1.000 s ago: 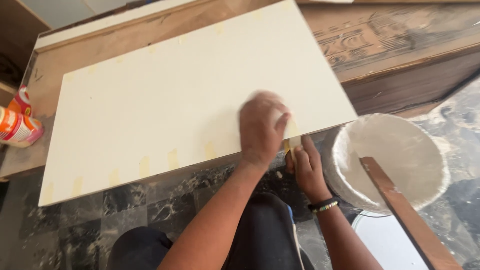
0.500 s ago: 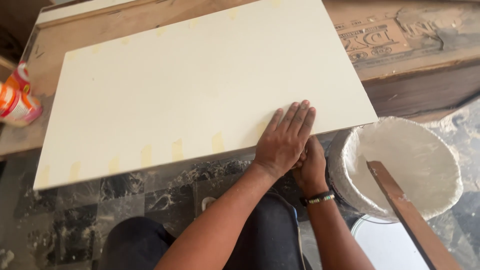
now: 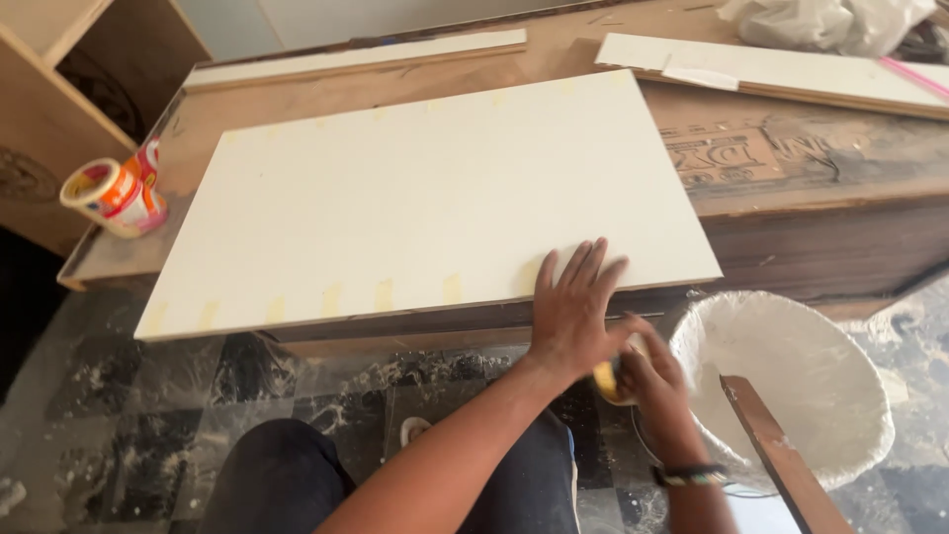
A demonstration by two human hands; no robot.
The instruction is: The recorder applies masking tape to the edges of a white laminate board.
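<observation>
Left hand [image 3: 573,311] flat, fingers spread, pressing near edge of cream board [image 3: 425,208] lying on wooden worktop [image 3: 791,168]. Right hand [image 3: 652,381] below edge, fingers curled around small yellow object [image 3: 605,381], beside white bucket [image 3: 791,386].

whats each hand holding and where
Left hand holds nothing; it lies flat on the cream board near its front edge. Right hand grips something small and yellowish, unclear what.

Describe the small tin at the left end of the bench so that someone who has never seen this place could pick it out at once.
Start at the big cream board lying flat on the brown wooden bench. Go past the board's left edge to the bench's left end, beside the plywood shelf unit. There the tin lies tipped on its side, open mouth towards the camera: small, round, orange and white, the only brightly coloured thing among bare wood and pale panels.
</observation>
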